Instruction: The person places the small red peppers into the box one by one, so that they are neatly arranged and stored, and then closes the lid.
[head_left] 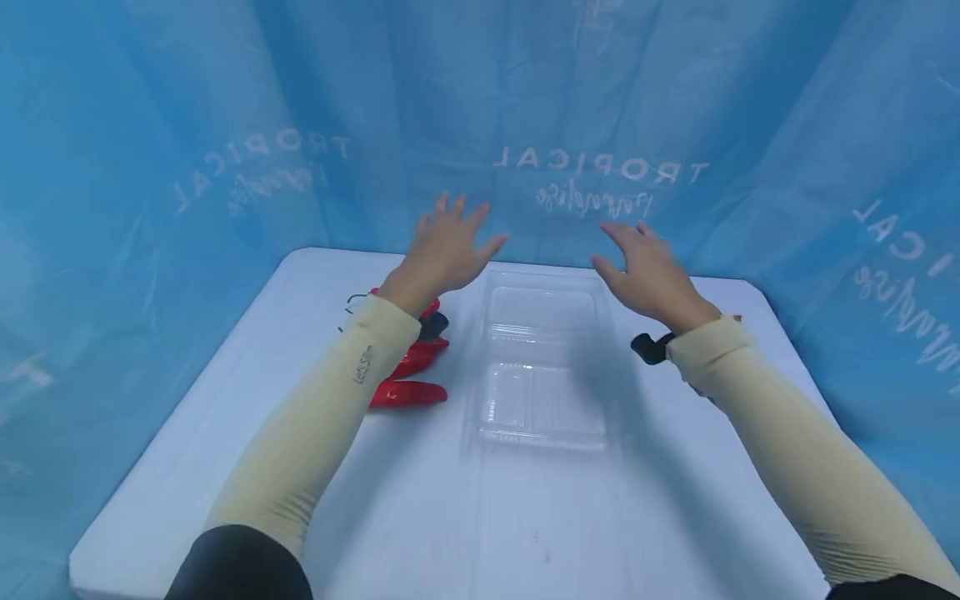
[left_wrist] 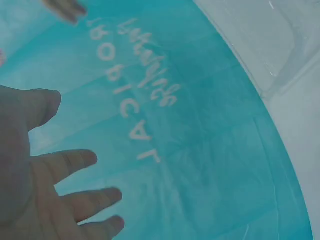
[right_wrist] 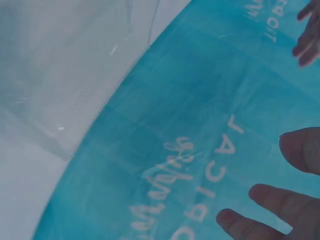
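Both hands are raised over the far part of a white table, apart from each other and holding nothing. The left hand [head_left: 446, 250] has its fingers spread, as the left wrist view also shows. Across from it, the right hand [head_left: 651, 273] has its fingers extended, with the thumb held apart. Between and below them lies a clear plastic container [head_left: 477, 400] with moulded compartments; nothing is visible in it. Several red chili peppers [head_left: 408, 394] lie left of the container, partly hidden by the left forearm.
A blue curtain [head_left: 450, 100] with white lettering hangs close behind the white table [head_left: 247, 400] and along its sides. Faint transparent outlines extend from the container toward the near edge. Dark devices [head_left: 651, 348] are strapped at the wrists.
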